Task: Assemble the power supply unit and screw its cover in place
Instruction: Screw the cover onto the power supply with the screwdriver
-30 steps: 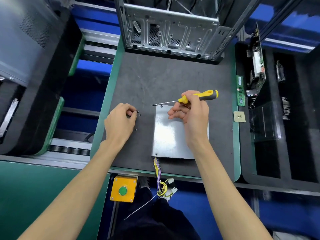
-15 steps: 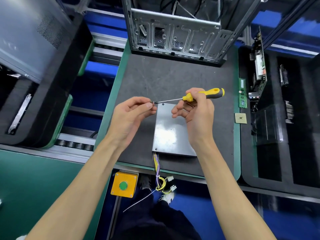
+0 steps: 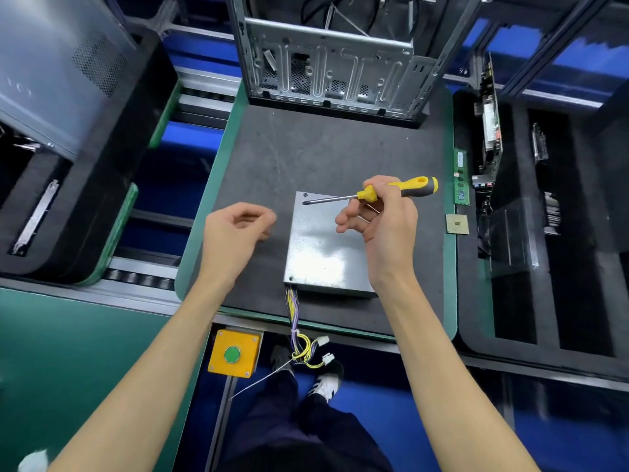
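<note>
Yellow-handled screwdriver [image 3: 394,190], gripped in R hand [image 3: 384,229], is now hovering w/ tip over PSU cover [image 3: 323,247] far-left corner on mat [image 3: 340,155], L hand [image 3: 235,229] having withdrawn, loosely curled (screw presumably loaded; too small to confirm), so driving comes next.

Both bare forearms reach forward, the left hand [image 3: 238,229] blurred with fingers loosely curled, the right hand [image 3: 381,226] gripping a screwdriver [image 3: 371,194] held level

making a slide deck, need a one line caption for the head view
Right hand aims a yellow screwdriver at the power supply cover; left hand hovers beside it.
</note>
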Demonstrator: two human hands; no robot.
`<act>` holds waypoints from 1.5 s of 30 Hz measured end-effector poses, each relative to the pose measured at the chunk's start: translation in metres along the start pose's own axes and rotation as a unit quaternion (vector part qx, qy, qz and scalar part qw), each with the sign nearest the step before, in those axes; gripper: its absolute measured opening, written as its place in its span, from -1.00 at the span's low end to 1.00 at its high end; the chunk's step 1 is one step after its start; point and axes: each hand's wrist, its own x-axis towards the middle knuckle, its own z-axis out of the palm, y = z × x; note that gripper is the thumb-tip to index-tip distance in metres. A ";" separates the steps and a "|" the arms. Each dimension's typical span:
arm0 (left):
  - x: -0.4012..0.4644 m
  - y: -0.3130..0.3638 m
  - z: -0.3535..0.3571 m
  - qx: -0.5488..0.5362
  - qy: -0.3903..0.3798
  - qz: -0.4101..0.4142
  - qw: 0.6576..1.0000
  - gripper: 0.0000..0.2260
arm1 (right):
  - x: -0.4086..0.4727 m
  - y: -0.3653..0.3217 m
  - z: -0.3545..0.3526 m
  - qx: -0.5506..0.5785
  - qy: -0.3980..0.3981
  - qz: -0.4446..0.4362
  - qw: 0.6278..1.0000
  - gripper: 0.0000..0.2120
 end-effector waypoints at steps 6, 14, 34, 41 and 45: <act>-0.003 -0.040 -0.002 0.248 0.019 0.037 0.968 -0.90 | -0.004 0.007 0.001 -0.016 0.000 0.015 1.000 -0.91; 0.012 -0.045 -0.001 0.291 -0.010 0.025 0.956 -0.88 | 0.002 0.014 0.003 -0.030 0.001 0.024 0.999 -0.89; 0.033 -0.025 0.006 0.040 0.004 -0.009 0.999 -0.91 | 0.016 0.017 0.006 -0.015 0.018 0.033 0.999 -0.91; 0.013 0.007 -0.004 -0.418 -0.137 -0.227 0.869 -0.90 | 0.009 0.014 0.011 0.004 -0.009 0.036 0.999 -0.91; -0.002 0.021 0.001 -0.471 -0.188 -0.242 0.827 -0.84 | 0.003 0.008 0.014 0.013 -0.038 0.023 0.999 -0.90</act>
